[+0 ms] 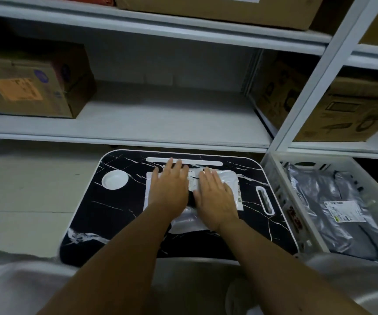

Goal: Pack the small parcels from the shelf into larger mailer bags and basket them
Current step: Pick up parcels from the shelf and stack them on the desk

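A white mailer bag [234, 189] lies flat on the black marble-patterned lap table [106, 223], its far edge near the table's white slot. My left hand [168, 187] presses flat on the bag's left half with straight fingers. My right hand [215, 196] presses flat on its right half, beside the left. A bulge of the bag [188, 221] shows between my wrists. A translucent white basket [297, 201] stands to the right of the table, holding grey mailer bags [333, 201] with a printed label. What is inside the white bag is hidden.
White metal shelving [138, 119] runs behind the table, its middle board bare. Cardboard boxes [31, 83] stand at the shelf's left, and more cardboard boxes [342, 110] at the right. A shelf post [308, 87] rises beside the basket. A round white recess [114, 180] marks the table's left.
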### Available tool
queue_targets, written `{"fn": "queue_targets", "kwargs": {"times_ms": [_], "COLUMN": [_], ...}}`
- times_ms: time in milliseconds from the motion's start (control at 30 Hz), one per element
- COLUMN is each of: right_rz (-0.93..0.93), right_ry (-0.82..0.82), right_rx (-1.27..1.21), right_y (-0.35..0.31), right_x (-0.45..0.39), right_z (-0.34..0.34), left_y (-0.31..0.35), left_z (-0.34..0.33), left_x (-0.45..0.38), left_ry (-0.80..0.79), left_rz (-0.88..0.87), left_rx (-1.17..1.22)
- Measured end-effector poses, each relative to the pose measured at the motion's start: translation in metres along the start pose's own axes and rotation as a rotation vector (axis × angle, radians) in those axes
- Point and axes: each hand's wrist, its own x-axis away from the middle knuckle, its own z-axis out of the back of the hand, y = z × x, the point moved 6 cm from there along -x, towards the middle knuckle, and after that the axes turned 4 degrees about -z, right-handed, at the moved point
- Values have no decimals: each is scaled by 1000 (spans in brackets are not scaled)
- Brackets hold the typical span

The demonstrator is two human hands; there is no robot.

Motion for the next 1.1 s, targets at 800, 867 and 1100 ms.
{"fn": "queue_targets", "kwargs": {"times_ms": [800,867,1100], "right_rz": [3,21,19], "right_ry": [-99,-166,-125], "right_rx": [19,49,68], "right_y": [-11,-8,0], "right_x": [-27,-24,-18], "right_z": [-38,-53,-66], "left_y": [0,-2,-26], "left_z": [-62,-75,-96], "left_x": [-3,2,23], "left_ry": [-223,-278,-432], "left_rz": [9,7,130], "left_rx": [46,46,61]}}
